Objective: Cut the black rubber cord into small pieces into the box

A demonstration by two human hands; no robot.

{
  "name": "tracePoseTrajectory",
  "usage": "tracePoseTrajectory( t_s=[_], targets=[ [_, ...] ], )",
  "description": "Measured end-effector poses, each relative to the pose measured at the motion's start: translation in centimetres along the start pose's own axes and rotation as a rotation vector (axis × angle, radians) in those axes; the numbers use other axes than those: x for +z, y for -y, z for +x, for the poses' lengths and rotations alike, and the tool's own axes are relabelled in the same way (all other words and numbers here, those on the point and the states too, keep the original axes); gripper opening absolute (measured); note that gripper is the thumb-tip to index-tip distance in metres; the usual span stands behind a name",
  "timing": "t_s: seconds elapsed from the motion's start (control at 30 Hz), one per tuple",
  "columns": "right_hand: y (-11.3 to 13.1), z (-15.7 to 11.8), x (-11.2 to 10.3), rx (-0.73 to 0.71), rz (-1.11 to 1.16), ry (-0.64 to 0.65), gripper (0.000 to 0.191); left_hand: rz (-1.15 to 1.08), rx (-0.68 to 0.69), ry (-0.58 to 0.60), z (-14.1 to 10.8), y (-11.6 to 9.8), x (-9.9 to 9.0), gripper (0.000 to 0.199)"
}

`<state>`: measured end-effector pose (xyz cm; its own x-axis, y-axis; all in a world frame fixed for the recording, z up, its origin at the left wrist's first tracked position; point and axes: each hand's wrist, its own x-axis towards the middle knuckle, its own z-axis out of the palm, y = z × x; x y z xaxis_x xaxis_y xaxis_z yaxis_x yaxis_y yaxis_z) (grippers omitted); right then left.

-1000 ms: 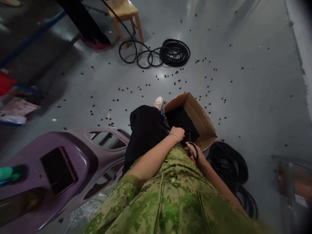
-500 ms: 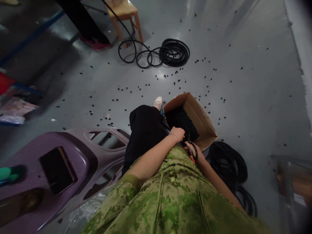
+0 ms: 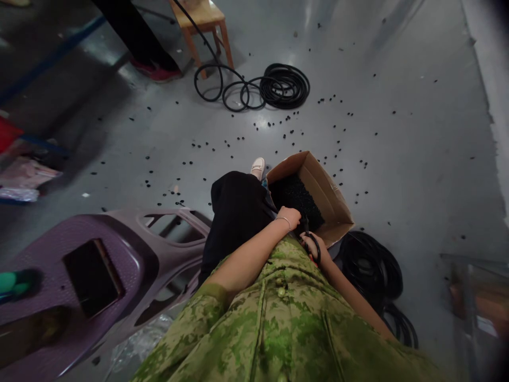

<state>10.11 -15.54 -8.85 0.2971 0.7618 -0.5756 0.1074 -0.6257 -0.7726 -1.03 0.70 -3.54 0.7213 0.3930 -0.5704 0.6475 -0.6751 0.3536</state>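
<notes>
1. Grey floor (image 3: 397, 175), black specks (image 3: 292, 131) scattered ahead of both hands and off to either side.
2. Left hand (image 3: 290, 216): fingers curled in, nearly a fist, at the near edge of the box (image 3: 328, 188). Too dark at the fingertips to say whether it pinches anything.
3. Right hand (image 3: 316, 245): closed round the handles of the scissors (image 3: 317, 253), just right of the left hand. Blades point forward to the box; probably near the left fingertips, poor view.
4. Box sits open just ahead of the hands, black bits (image 3: 300, 197) inside.
5. Coil (image 3: 371, 265) right of the right hand; cable (image 3: 285, 86) looped well ahead of both.
6. Purple stool (image 3: 131, 254) left of the left hand, phone (image 3: 93, 277) on top.
</notes>
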Motion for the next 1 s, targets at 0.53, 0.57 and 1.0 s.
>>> tracePoseTrajectory(
  t_s=[0.53, 0.57, 1.0],
  targets=[
    [0.2, 0.1, 1.3, -0.125, -0.138, -0.125, 0.026, -0.039, -0.063, -0.026, -0.1, 0.2, -0.1, 0.019],
    [0.2, 0.1, 1.4, -0.131, -0.138, -0.133, 0.026, -0.04, -0.067, -0.022, 0.0, 0.2, 0.0, 0.019],
    [-0.6, 0.2, 1.7, -0.04, -0.184, -0.262, 0.028, -0.06, -0.161, 0.015, 0.0, 0.7, 0.3, 0.021]
  ],
)
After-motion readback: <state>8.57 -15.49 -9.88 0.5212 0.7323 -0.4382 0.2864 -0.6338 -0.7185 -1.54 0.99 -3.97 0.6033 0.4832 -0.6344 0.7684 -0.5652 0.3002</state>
